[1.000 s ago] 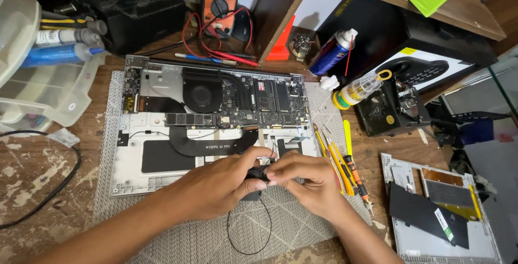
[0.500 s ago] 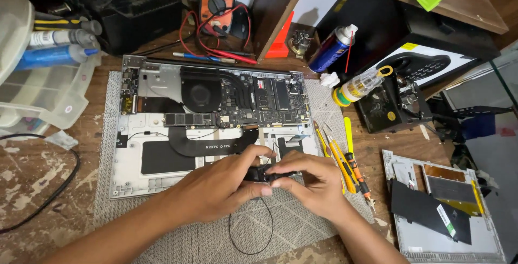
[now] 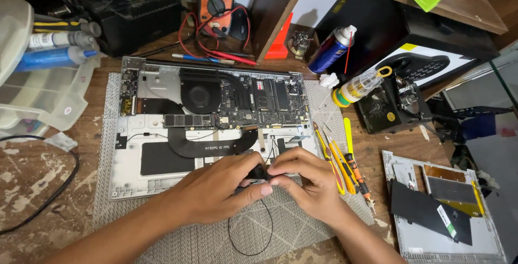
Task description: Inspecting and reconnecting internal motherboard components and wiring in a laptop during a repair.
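An opened laptop chassis [image 3: 162,180] lies on a grey mat, its board, round fan [image 3: 199,94] and a curved black ribbon cable [image 3: 210,146] exposed. At its near edge my left hand [image 3: 218,188] and my right hand [image 3: 305,180] meet, both pinching a small black part [image 3: 258,173]. A thin black wire [image 3: 251,231] hangs from the part and loops over the mat. The part is mostly hidden by my fingers.
Yellow-handled tools [image 3: 340,156] lie right of the laptop. A grey bottom cover [image 3: 442,210] sits at the right. A spray can [image 3: 332,48], a multimeter with red leads [image 3: 216,2], a plastic organiser [image 3: 32,96] and a black cable [image 3: 43,199] surround the mat.
Both hands have stayed together on the small black part at the laptop's near edge, shifting only slightly. The wire loop below them has changed shape a little.
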